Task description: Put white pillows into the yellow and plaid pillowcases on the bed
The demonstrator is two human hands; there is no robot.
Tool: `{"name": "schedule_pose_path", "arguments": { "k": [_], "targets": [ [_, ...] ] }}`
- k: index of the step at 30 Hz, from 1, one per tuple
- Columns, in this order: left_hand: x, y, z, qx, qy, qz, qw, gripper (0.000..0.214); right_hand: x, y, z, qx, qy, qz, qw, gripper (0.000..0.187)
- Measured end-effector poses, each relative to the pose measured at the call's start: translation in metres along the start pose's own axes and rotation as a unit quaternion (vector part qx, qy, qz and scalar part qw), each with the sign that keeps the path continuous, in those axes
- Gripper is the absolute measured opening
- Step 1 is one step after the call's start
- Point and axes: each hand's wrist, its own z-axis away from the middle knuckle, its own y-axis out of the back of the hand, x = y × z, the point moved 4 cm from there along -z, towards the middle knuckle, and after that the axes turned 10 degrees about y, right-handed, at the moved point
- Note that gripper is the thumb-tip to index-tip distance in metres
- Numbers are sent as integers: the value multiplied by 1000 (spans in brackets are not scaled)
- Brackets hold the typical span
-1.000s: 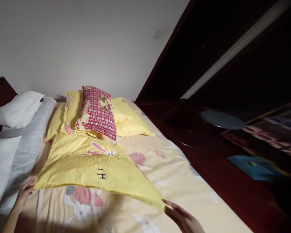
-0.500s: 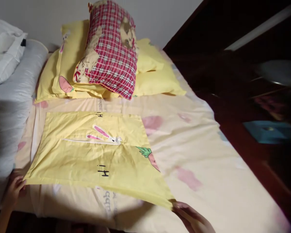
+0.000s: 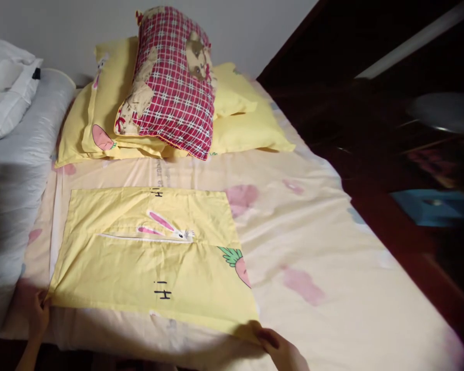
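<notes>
A flat yellow pillowcase (image 3: pixel 150 257) printed with a rabbit, a carrot and "Hi" lies spread on the pale yellow bed sheet (image 3: pixel 313 247). My left hand (image 3: pixel 37 315) pinches its near left corner at the bed's edge. My right hand (image 3: pixel 280 350) grips its near right corner, fingers closed on the fabric. Both hands are low in the view and partly cut off.
A red checked cushion (image 3: pixel 172 82) leans on yellow pillows (image 3: pixel 239 123) at the head of the bed. A grey bolster (image 3: pixel 19 170) and white pillow (image 3: pixel 5 87) lie along the left. Dark wooden floor and a blue box (image 3: pixel 433 206) are to the right.
The pillowcase came down from a lifted sag to lie flat on the sheet. Both hands drew its near corners toward me and lower. The view tilted down toward the bed.
</notes>
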Motion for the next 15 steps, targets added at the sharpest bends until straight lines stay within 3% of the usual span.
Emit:
{"name": "schedule_pose_path", "arguments": {
  "k": [3,5,7,9,11,13,15],
  "targets": [
    [26,-2,29,139,-73,-106,982,62,-25,-14,14,142,104,195,965,30],
    [62,-19,70,176,-176,-120,961,60,-63,-47,34,207,204,254,922,43],
    [107,-55,126,129,-314,-104,935,58,-113,-102,56,185,336,227,895,53],
    [149,-101,183,63,-424,-119,895,63,-163,-170,77,94,464,197,859,61],
    [179,-143,220,19,-476,-154,866,65,-201,-227,88,37,536,193,821,64],
    [190,-169,228,10,-489,-173,855,63,-217,-257,84,30,550,202,810,66],
    [182,-171,207,22,-456,-180,871,60,-208,-256,68,34,542,222,810,65]
  ]
}}
